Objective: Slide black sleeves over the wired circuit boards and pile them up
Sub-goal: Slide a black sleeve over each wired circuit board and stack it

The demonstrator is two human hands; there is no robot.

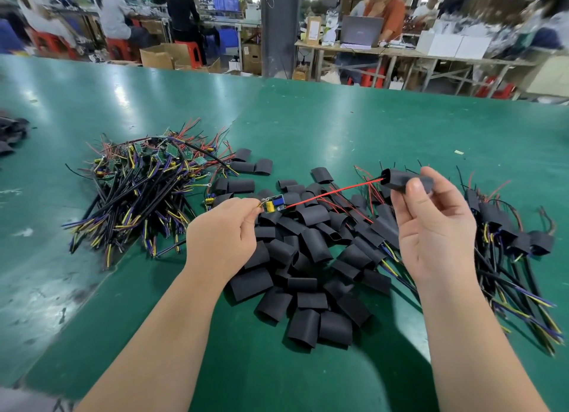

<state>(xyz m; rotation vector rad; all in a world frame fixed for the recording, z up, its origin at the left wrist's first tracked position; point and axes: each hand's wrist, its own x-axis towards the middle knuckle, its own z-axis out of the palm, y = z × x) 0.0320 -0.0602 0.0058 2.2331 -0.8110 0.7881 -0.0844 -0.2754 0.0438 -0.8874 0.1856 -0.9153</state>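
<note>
Left hand [224, 230] pinched the leads [258, 207] beside the board [273, 202]; right hand [437, 227] gripped a sleeve [400, 180], red wire [332, 192] entering it. Squeezing could flatten the sleeve and snag the board.

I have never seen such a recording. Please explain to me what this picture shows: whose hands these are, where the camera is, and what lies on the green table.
No machine is here: a person works with two bare hands. The only picture comes from a camera worn on the head, looking forward and down. The left hand pinches a small wired circuit board at its end. The right hand holds a short black soft sleeve; the board's red wire runs into its open end. On the green table lie three heaps: bare boards with coloured wires on the left, empty black sleeves in the middle, boards already covered with sleeves on the right. Far behind, blurred, other people sit at tables.
</note>
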